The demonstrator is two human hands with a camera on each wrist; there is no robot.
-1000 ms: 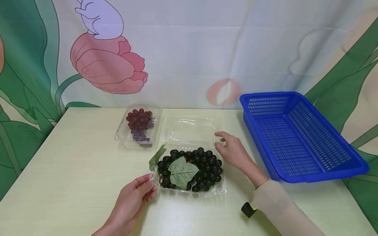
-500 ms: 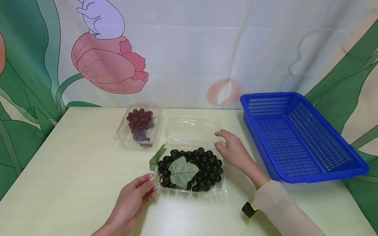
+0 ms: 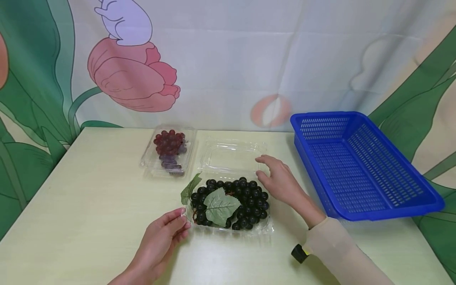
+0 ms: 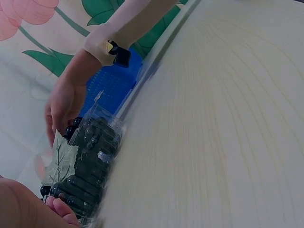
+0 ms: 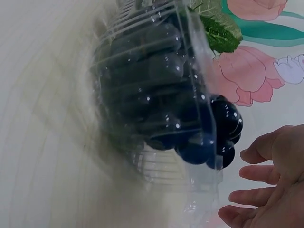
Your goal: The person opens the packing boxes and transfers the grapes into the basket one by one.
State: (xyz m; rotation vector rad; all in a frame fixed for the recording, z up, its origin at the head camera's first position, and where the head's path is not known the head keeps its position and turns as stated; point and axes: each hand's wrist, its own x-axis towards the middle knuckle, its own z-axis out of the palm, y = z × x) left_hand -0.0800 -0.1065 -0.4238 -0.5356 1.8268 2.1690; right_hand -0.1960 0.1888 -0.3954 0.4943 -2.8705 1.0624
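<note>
A clear plastic clamshell box [image 3: 268, 228] stands on the table, its lid [image 3: 233, 158] folded back flat behind it. Black grapes [image 3: 251, 202] fill the base and rise above its rim; a green leaf [image 3: 221, 206] lies on top, and another leaf [image 3: 190, 189] pokes out at the left. My left hand [image 3: 160, 237] pinches the left edge of the box between thumb and fingers. Over the right side, near the hinge, hovers my right hand [image 3: 281, 178], its fingers loosely bent with nothing between them; in the right wrist view its fingertips are apart from the black grapes [image 5: 227, 116].
A second clear box [image 3: 147, 160], with red and purple grapes [image 3: 169, 144] inside, is at the back left of the table [image 3: 89, 198]. At the right is a blue plastic basket [image 3: 317, 178] with slotted walls. A printed cloth [image 3: 221, 71] hangs behind.
My right hand has shifted slightly left, towards the lid. The left hand keeps its hold on the box, and the grapes have stayed in place.
</note>
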